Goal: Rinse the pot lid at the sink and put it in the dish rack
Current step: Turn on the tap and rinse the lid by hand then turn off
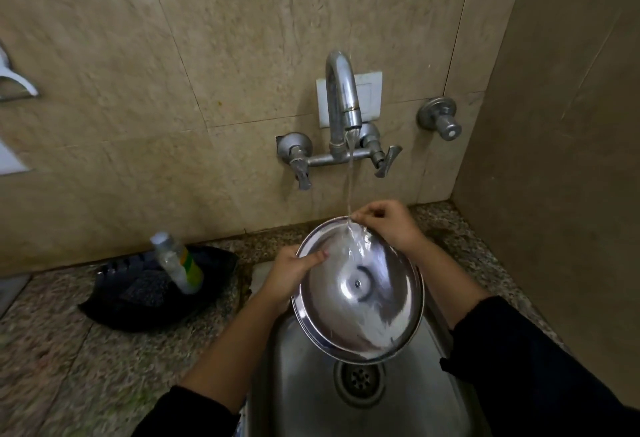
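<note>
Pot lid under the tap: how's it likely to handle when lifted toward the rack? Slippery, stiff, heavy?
The pot lid looks like thin polished steel, so probably stiff and fairly light for its size. Water runs over its face, so likely slippery. The left hand and right hand grip only its rim; it may swing or slip if one lets go.

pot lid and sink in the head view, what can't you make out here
- Dish rack: nowhere in the head view, outside the frame.
- Knob side of the pot lid: faces away from the camera.
- Left hand fingers: behind the lid's rim.
- Bottle label: blurred.
- Sink near edge: cut off by the bottom edge.
</note>
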`<state>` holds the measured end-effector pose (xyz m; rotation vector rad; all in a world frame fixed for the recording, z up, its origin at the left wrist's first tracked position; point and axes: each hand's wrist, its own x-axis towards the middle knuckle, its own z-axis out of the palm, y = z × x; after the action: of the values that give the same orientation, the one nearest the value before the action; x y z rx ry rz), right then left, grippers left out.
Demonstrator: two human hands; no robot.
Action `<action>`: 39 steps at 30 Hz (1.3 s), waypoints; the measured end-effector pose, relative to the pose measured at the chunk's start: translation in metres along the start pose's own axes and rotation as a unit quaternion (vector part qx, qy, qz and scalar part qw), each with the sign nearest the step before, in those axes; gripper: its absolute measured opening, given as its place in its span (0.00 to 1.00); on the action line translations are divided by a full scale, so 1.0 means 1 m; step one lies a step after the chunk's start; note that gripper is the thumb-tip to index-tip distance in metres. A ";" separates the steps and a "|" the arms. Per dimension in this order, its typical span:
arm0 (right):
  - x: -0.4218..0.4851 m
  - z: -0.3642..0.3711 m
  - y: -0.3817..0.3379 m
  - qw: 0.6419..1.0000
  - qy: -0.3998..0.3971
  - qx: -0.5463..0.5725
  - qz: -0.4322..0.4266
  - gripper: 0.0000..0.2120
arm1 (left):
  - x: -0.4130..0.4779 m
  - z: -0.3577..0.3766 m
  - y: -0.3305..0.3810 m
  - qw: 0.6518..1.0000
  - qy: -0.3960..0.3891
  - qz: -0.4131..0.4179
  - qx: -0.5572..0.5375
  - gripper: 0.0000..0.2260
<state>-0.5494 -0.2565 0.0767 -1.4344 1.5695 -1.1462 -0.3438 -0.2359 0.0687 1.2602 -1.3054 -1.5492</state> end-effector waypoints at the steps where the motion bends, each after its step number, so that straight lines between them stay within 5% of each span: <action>1: -0.001 0.001 0.004 0.999 0.025 -0.026 0.005 0.03 | 0.000 0.001 -0.001 1.000 0.010 -0.002 -0.007 0.01; 5: -0.009 0.030 -0.007 0.944 0.012 -0.283 -0.168 0.10 | 0.003 0.010 0.001 1.000 0.008 0.023 0.004 0.03; 9: -0.013 0.047 -0.026 0.902 -0.106 -0.281 -0.311 0.10 | 0.007 0.012 0.003 0.998 0.005 0.056 0.031 0.06; 13: 0.001 0.015 0.000 0.981 0.010 -0.151 -0.119 0.12 | 0.006 0.002 -0.001 1.000 0.001 0.023 -0.011 0.05; 15: 0.003 0.006 0.006 0.992 0.041 -0.114 -0.039 0.10 | 0.008 -0.004 -0.004 0.999 0.028 0.003 -0.024 0.05; 19: -0.003 0.026 -0.009 0.946 0.086 -0.280 -0.139 0.10 | 0.010 0.001 -0.004 0.998 0.038 0.006 -0.050 0.08; 24: -0.009 0.050 -0.029 0.908 -0.049 -0.295 -0.295 0.12 | 0.007 0.009 0.003 0.998 0.022 0.056 -0.016 0.03; 26: -0.006 0.036 -0.020 0.937 -0.011 -0.244 -0.251 0.11 | 0.004 0.006 0.003 0.999 0.014 0.046 -0.024 0.03; 29: -0.004 0.010 -0.003 0.992 0.067 -0.080 -0.069 0.08 | -0.001 -0.003 0.000 0.997 0.041 0.018 -0.064 0.04; 31: -0.006 0.004 0.003 0.994 0.108 -0.004 0.001 0.07 | -0.002 -0.007 0.000 0.994 0.054 0.005 -0.091 0.04; 33: -0.006 0.004 -0.002 0.992 0.115 -0.058 0.000 0.08 | -0.002 -0.009 0.002 0.997 0.031 -0.017 -0.069 0.05; 37: -0.002 0.021 -0.029 0.991 -0.028 -0.125 -0.043 0.10 | 0.005 -0.009 0.014 0.999 -0.030 -0.040 0.014 0.08; 39: 0.001 0.027 -0.034 0.975 -0.037 -0.197 -0.092 0.10 | 0.007 -0.009 0.019 0.999 -0.042 -0.031 0.017 0.09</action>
<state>-0.5127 -0.2611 0.0988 -1.8925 1.7051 -0.9002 -0.3379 -0.2483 0.0853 1.2790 -1.3616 -1.6445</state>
